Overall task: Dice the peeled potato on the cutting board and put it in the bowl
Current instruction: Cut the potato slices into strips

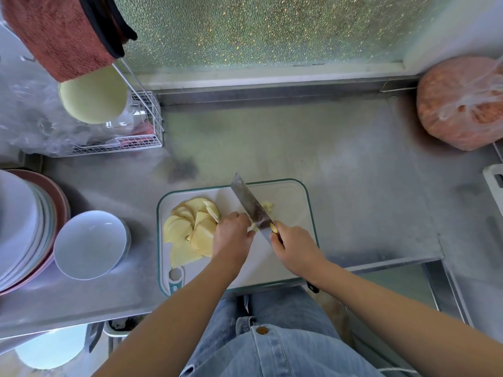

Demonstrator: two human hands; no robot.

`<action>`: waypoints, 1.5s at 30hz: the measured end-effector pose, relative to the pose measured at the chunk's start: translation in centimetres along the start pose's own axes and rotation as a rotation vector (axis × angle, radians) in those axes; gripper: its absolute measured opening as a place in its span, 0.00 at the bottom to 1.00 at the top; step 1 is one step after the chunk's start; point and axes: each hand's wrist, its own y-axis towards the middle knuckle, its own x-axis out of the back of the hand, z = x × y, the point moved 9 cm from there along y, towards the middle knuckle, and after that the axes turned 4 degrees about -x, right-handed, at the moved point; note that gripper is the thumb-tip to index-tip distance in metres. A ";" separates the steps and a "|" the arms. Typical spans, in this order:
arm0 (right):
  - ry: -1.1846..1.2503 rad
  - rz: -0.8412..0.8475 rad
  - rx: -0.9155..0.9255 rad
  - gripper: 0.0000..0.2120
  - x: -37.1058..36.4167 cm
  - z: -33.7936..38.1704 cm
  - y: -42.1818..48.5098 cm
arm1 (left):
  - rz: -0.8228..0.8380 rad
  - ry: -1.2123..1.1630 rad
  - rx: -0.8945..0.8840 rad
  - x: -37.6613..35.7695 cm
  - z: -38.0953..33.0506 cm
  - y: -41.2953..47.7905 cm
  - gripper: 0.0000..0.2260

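Bearing cutting board (pixel 288 202), smudged steel counter (pixel 353 159)

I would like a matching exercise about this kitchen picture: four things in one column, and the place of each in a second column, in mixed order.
Things
1. potato slices
2. bowl
3. cleaver
4. plastic bag

Places
a. in the right hand, above the cutting board
b. far right of the counter
c. on the counter, left of the cutting board
d. fanned out on the left part of the cutting board

Pairs: 1-d, 2-c, 3-a, 4-b
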 end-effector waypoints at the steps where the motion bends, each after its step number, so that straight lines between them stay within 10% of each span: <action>1: -0.003 0.002 0.001 0.10 -0.3 0.0 0.0 | -0.004 -0.001 0.005 0.0 0.0 0.0 0.08; 24: 0.131 0.023 -0.025 0.10 -1.9 -0.2 -0.8 | -0.204 0.366 -0.066 4.5 1.2 -0.2 0.07; 45: 0.091 -0.053 -0.069 0.14 0.0 -3.0 0.7 | -0.031 0.500 -0.078 3.0 1.6 -0.2 0.14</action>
